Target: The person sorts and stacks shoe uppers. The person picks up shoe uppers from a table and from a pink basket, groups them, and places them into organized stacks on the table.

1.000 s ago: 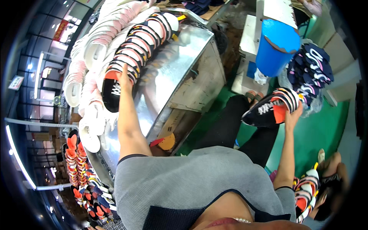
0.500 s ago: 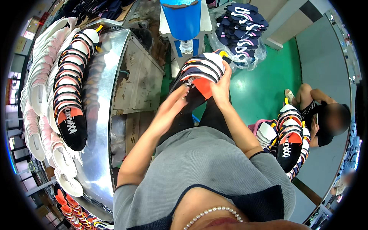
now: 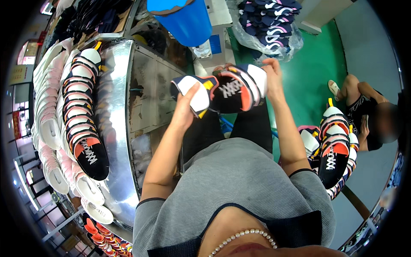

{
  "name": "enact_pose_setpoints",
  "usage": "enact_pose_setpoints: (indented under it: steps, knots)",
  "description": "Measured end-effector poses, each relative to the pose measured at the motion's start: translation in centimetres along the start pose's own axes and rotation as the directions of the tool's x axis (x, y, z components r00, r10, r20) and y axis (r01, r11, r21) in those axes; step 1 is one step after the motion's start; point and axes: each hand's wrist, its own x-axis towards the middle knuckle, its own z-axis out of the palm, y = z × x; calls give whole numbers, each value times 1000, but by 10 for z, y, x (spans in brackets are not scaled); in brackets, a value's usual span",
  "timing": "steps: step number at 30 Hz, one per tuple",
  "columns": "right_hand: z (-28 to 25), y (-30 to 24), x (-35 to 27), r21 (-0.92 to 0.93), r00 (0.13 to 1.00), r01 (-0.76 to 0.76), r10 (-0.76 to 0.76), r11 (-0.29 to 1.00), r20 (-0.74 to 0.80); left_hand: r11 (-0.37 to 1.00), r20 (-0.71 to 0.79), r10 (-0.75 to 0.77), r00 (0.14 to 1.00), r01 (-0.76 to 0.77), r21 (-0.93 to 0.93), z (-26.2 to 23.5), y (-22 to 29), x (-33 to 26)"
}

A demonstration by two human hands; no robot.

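Fingers of the left hand (image 3: 183, 112) clamp a white-and-navy shoe upper (image 3: 199, 101), fingertips hidden underneath; those of the right hand (image 3: 274, 81) grip nested shoe uppers (image 3: 245, 88), whose white zigzag, lacing or lettering, is unclear. Both are above the legs (image 3: 252, 122). Beyond, a blue bucket (image 3: 184, 23) is cut off.

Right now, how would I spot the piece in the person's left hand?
From the shiny metal table, look right, above the black trousers. The left hand grips a shoe upper. Its broad white panel and yellow tabs show, while the neighbouring stack shows a black, laced front.
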Motion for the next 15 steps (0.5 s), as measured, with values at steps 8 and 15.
enact_pose_setpoints:
  steps: [8,15]
  knots:
    - [119,-8,-11,-582,841,487,-168,651,515,945,-56,198,979,-175,275,-9,23,47]
    - [123,4,42,-365,860,211,5,907,510,931,-52,302,952,-283,232,-15,34,95]
